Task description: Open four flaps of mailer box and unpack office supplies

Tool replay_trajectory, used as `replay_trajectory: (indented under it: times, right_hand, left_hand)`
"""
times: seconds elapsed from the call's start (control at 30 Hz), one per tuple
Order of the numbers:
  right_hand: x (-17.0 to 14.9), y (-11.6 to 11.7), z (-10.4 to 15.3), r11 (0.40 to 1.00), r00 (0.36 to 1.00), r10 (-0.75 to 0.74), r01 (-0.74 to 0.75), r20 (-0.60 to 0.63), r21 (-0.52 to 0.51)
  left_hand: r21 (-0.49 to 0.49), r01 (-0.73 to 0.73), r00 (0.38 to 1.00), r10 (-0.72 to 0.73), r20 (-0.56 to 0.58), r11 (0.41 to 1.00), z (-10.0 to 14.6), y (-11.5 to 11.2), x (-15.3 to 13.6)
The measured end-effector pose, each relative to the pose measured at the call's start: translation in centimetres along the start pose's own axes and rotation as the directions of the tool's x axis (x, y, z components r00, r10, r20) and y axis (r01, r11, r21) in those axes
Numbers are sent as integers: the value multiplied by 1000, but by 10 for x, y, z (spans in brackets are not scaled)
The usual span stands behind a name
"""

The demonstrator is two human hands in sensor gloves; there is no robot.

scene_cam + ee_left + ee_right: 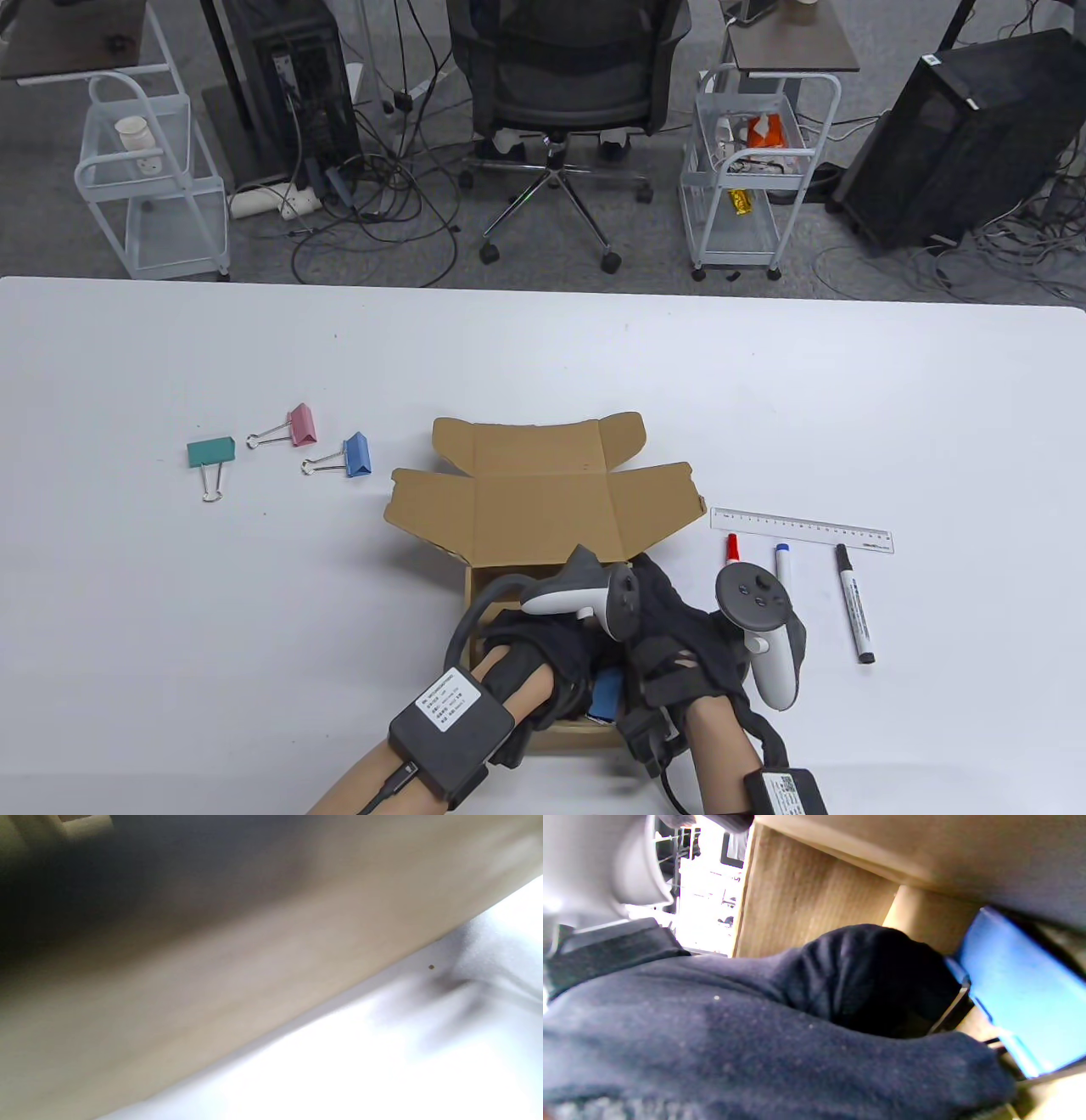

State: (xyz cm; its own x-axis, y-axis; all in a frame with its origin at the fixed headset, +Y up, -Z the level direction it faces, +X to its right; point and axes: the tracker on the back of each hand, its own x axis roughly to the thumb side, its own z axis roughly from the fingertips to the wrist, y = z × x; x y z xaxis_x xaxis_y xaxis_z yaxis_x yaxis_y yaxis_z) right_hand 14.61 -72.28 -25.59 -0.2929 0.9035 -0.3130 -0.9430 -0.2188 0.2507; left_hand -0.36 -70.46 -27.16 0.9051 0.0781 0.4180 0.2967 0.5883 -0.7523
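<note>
The brown mailer box (543, 509) lies near the table's front edge with its lid and flaps folded back. Both gloved hands reach down into its tray. My left hand (560, 654) is inside on the left, its fingers hidden under the tracker. My right hand (670, 645) is inside on the right. A blue flat item (607, 694) shows between them. In the right wrist view my curled gloved fingers (874, 976) press on the edge of the blue item (1022, 993) against the box wall (806, 899). The left wrist view shows only blurred cardboard (212, 984).
Left of the box lie a green binder clip (210, 452), a pink one (301, 424) and a blue one (357, 454). To the right lie a clear ruler (801, 529) and red (731, 548), blue (783, 564) and black (853, 603) markers.
</note>
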Motion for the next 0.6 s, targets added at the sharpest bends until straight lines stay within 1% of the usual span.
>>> replay_trajectory:
  times: [0.1,0.17,0.3,0.4,0.5,0.6]
  right_hand:
    - [0,0,0,1000,1000,0,0,0,0]
    - [0,0,0,1000,1000,0,0,0,1]
    - [0,0,0,1000,1000,0,0,1,1]
    - [0,0,0,1000,1000,-1,1,1,1]
    - [0,0,0,1000,1000,2,-2,1,2]
    - [0,0,0,1000,1000,2,-2,1,3]
  left_hand:
    - [7,0,1000,0,8,1000,0,1,0]
    - [0,14,999,-14,43,1000,2,-1,2]
    - [33,46,996,-49,79,998,6,-1,4]
    - [95,78,995,-83,58,992,10,1,2]
    - [147,41,995,-53,81,988,18,5,-3]
    - [189,40,995,-56,78,981,26,9,-8]
